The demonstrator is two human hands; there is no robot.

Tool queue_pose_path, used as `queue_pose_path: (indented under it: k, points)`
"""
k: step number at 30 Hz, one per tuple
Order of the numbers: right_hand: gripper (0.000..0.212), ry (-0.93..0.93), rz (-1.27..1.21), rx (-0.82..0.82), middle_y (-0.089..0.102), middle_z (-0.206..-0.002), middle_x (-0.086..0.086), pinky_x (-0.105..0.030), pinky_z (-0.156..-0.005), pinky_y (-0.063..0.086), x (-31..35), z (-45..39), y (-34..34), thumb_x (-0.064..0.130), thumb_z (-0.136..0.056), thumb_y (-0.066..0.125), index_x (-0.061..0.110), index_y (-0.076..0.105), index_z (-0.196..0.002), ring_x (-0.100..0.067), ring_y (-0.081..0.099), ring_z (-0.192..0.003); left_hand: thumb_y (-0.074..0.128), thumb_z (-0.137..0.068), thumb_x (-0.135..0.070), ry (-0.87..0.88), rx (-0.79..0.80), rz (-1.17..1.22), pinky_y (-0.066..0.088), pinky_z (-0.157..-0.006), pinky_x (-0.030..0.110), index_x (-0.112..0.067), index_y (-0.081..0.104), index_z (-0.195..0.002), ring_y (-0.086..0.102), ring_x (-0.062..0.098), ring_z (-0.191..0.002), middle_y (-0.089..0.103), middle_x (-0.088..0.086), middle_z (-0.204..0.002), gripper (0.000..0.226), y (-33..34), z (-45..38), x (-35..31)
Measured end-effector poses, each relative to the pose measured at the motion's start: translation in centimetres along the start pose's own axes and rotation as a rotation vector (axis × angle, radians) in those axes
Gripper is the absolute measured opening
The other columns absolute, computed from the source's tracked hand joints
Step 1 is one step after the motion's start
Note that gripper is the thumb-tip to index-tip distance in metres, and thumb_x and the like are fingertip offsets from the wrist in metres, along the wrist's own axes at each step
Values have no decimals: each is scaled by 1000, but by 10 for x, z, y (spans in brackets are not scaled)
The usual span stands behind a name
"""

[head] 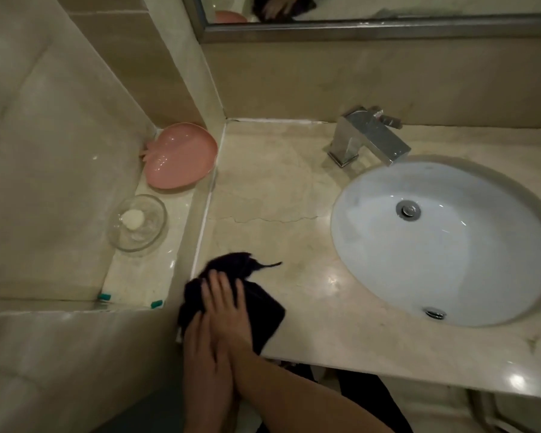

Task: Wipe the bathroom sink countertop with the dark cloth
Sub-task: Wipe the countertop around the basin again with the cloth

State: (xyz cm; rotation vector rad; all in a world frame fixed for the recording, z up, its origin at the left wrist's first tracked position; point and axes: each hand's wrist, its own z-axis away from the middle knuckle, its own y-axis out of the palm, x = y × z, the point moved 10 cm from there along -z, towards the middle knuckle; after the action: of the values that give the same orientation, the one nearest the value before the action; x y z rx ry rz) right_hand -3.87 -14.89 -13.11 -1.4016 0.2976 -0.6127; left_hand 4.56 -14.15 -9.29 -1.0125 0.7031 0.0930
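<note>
The dark cloth lies bunched at the front left corner of the beige marble countertop. My right hand presses flat on top of the cloth with its fingers spread. My left hand sits just behind and left of it at the counter's front edge, with its fingers on the cloth's near edge and partly under my right hand. Both hands are blurred. The white oval sink is set into the counter to the right, apart from the cloth.
A chrome faucet stands behind the sink. On a lower ledge to the left are a pink dish and a clear glass soap dish with a small soap. A mirror hangs above the back wall.
</note>
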Motion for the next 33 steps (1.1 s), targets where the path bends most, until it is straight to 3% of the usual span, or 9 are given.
queue_pose_path:
  k: [4, 7, 11, 14, 17, 21, 26, 30, 33]
  points:
    - [67, -41, 82, -24, 13, -168, -8, -49, -121, -1, -12, -3, 3, 39, -100, 27, 14, 9, -159, -25, 14, -154, 38, -105, -27, 10, 0, 13, 26, -115, 36, -20, 34, -153, 31, 18, -144, 32, 1, -159, 48, 7, -12, -3]
    - [71, 65, 4, -98, 9, -168, -8, -49, -126, -4, -72, 34, 0, 33, -100, 35, 10, 5, -160, -25, 13, -154, 26, -104, -47, 213, 92, -36, 28, -115, 35, -22, 35, -151, 31, 16, -143, 33, 0, -158, 54, 46, 12, -39]
    - [65, 296, -131, -99, 25, -164, -8, -46, -120, 13, -190, 105, -12, 31, -95, 37, 9, 28, -155, -26, 28, -147, 18, -106, -45, 589, 326, -50, 19, -120, 31, -18, 30, -153, 21, 17, -148, 26, 0, -161, 55, 131, 74, -108]
    - [65, 370, -151, -49, 28, -162, -9, -47, -119, 21, -273, 167, -22, 33, -93, 38, 9, 36, -153, -26, 34, -147, 31, -105, -36, 698, 569, 44, 7, -121, 19, -25, 32, -154, 12, 4, -150, 17, -18, -160, 50, 181, 109, -161]
    - [58, 543, -178, -74, 35, -160, -11, -46, -122, 20, -348, 224, -31, 37, -104, 26, 8, 40, -152, -27, 35, -147, 42, -103, -31, 718, 751, 88, 22, -120, 22, -33, 37, -151, 21, -6, -144, 27, -22, -156, 48, 204, 132, -190]
    - [60, 799, -166, -155, 45, -154, -14, -48, -123, 19, -358, 238, -32, 39, -104, 24, 2, 49, -144, -28, 37, -145, 45, -98, -20, 656, 576, 85, 41, -106, 25, -30, 54, -134, 44, -4, -123, 48, -20, -132, 39, 194, 117, -198]
    - [55, 449, -198, -149, 36, -160, -7, -47, -122, 16, -294, 203, -26, 36, -105, 30, 11, 40, -152, -24, 32, -149, 46, -97, -8, 495, 242, 137, 33, -99, 7, -27, 61, -119, 54, 8, -112, 58, -12, -117, 32, 180, 97, -191]
    - [56, 219, -188, -102, 30, -162, -5, -43, -125, 13, -331, 227, -24, 36, -106, 33, 12, 33, -156, -21, 24, -152, 45, -99, -8, 511, 276, 79, 43, -92, 21, -34, 56, -118, 52, 0, -105, 56, -19, -107, 34, 208, 112, -209]
    - [58, 206, -188, -116, 30, -163, -5, -44, -124, 16, -402, 268, -30, 36, -103, 40, 14, 33, -156, -19, 22, -153, 41, -97, -19, 652, 329, -37, 44, -90, 25, -26, 63, -119, 53, 3, -100, 58, -17, -106, 32, 247, 142, -245]
